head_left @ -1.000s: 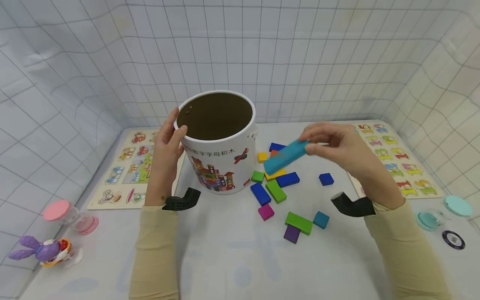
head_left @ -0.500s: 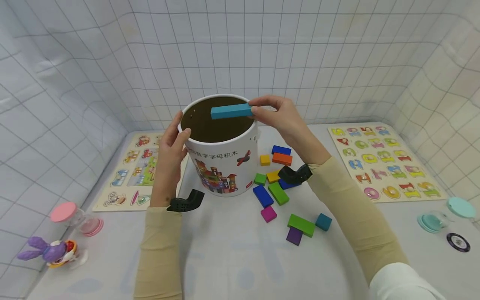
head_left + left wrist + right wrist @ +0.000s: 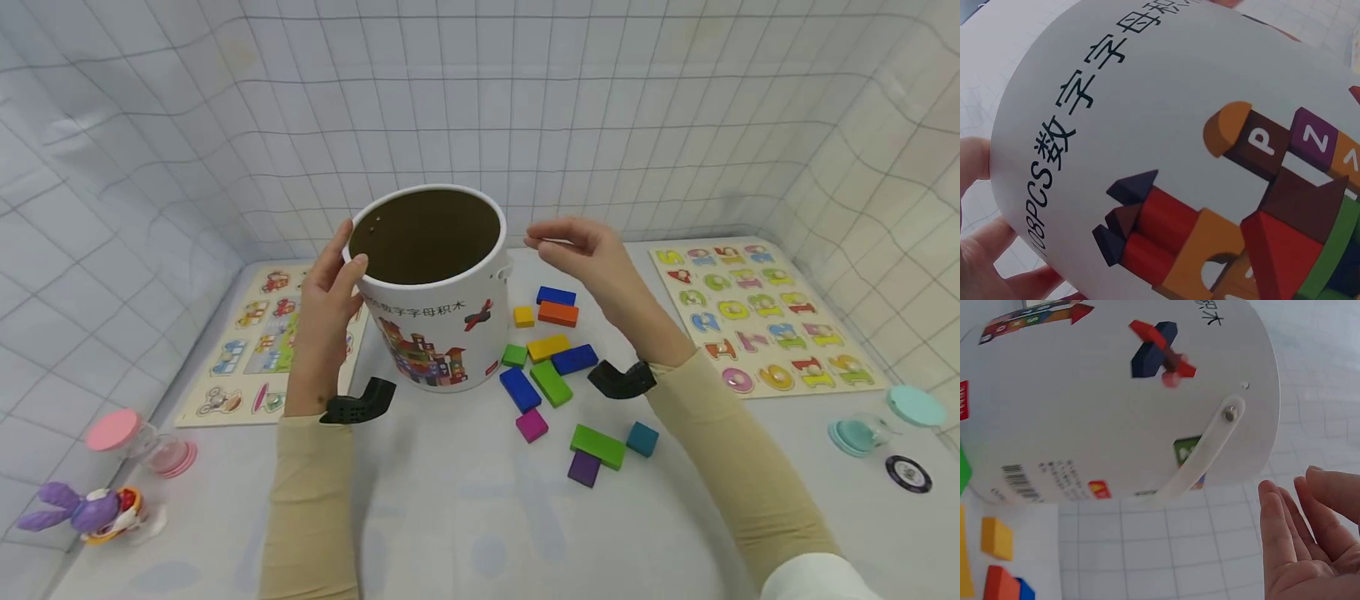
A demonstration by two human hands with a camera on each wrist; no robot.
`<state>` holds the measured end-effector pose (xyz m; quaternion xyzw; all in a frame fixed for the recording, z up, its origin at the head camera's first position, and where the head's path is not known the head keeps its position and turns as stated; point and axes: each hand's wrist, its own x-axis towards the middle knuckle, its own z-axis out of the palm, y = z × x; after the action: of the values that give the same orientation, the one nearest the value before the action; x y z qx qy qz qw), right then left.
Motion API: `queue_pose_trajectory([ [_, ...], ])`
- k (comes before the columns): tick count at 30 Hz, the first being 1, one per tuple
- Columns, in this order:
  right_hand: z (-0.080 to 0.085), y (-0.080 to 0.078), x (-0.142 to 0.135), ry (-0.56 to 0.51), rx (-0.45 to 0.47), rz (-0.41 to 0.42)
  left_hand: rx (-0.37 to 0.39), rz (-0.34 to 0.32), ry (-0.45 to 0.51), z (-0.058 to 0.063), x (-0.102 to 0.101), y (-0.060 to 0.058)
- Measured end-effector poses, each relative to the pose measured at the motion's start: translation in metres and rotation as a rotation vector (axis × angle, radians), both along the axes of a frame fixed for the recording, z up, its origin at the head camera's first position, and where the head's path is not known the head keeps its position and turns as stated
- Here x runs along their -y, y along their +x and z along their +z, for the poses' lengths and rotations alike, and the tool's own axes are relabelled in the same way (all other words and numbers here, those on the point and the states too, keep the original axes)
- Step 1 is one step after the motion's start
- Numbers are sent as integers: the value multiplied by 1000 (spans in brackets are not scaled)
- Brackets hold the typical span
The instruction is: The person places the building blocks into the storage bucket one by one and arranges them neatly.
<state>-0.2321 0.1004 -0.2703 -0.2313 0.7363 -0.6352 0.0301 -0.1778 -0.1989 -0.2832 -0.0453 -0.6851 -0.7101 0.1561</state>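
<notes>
A white bucket (image 3: 450, 333) with a printed block picture stands at the middle back, its dark inside visible from above. My left hand (image 3: 324, 312) holds it by the left side of the rim, thumb toward the front. In the left wrist view, fingertips (image 3: 997, 240) rest along the bucket's edge. Just right of the rim, my right hand (image 3: 581, 250) hovers with nothing in it, fingers loosely bent. The right wrist view shows the bucket's white handle strap (image 3: 1204, 453) beside that hand. The long blue block is out of sight.
Several coloured blocks, among them a lime one (image 3: 551, 383) and a magenta one (image 3: 532, 425), lie right of the bucket. Puzzle boards flank it, left (image 3: 217, 379) and right (image 3: 765, 317). A purple rabbit toy (image 3: 93, 510) and pink-lidded jar (image 3: 142, 442) sit at left.
The right hand carried the long blue block from the right to over the bucket's opening, let it go, and drew back right of the rim. The left hand stayed on the bucket.
</notes>
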Motion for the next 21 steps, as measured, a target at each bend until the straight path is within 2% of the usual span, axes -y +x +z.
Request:
queue_pose_trajectory([
  [7, -56, 7, -57, 171, 146, -10, 9, -5, -24, 0, 2, 1],
  [12, -94, 9, -78, 317, 201, 3, 27, -32, 1, 2, 5, 1],
  [16, -111, 8, -82, 390, 218, 51, 40, -27, -5, 4, 7, 1],
  [21, -118, 5, -81, 471, 159, 153, 46, -23, -7, 4, 6, 0],
])
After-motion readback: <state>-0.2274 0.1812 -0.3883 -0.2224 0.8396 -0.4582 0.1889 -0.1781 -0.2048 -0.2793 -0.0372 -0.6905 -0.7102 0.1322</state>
